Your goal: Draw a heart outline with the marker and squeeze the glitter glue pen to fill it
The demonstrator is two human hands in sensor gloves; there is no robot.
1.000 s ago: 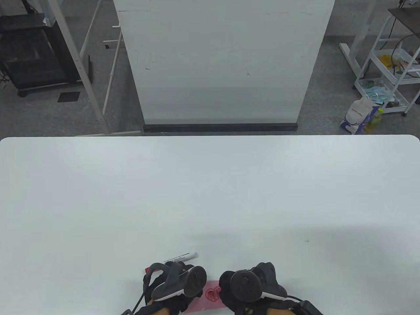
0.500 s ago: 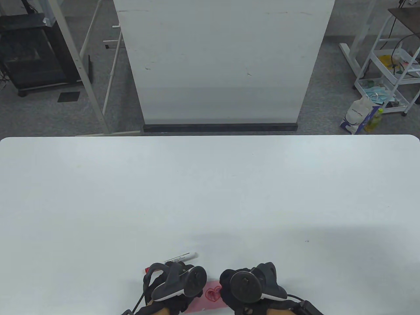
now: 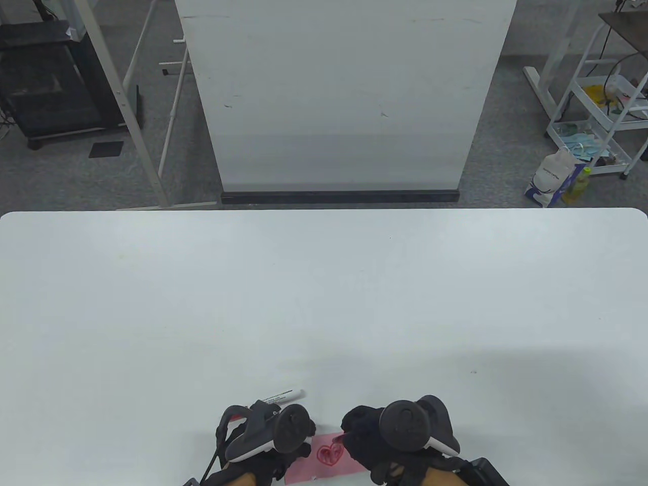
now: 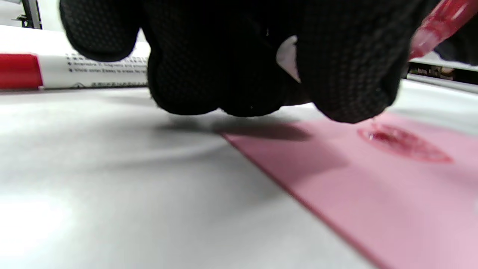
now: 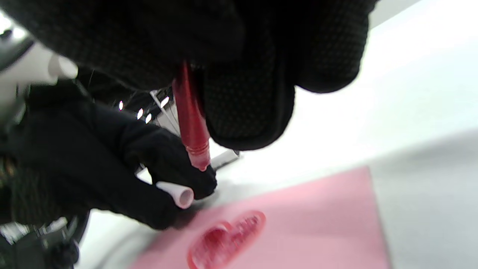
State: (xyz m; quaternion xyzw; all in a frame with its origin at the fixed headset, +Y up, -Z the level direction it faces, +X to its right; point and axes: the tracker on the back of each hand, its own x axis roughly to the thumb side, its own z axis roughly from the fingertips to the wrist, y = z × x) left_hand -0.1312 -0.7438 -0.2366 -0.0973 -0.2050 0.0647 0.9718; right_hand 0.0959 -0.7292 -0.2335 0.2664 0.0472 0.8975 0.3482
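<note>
A pink paper (image 3: pixel 344 463) lies at the table's near edge, with a red heart (image 3: pixel 329 454) drawn on it and partly filled with wet red glue (image 5: pixel 227 237). My right hand (image 3: pixel 357 433) grips a red glitter glue pen (image 5: pixel 190 123). Its tip hangs a little above the heart's upper right. My left hand (image 3: pixel 296 449) sits at the paper's left edge with curled fingers (image 4: pixel 231 74). It pinches a small white cap (image 5: pixel 177 194). A white marker (image 3: pixel 286 395) with a red cap (image 4: pixel 18 71) lies on the table just beyond the left hand.
The white table (image 3: pixel 324 304) stretches far beyond the hands. A white board (image 3: pixel 344 101) stands behind it. A trolley (image 3: pixel 602 116) is at the far right, off the table.
My right hand has shifted right and lifted the pen tip off the heart, so more of the heart and paper shows. The left hand has moved slightly left.
</note>
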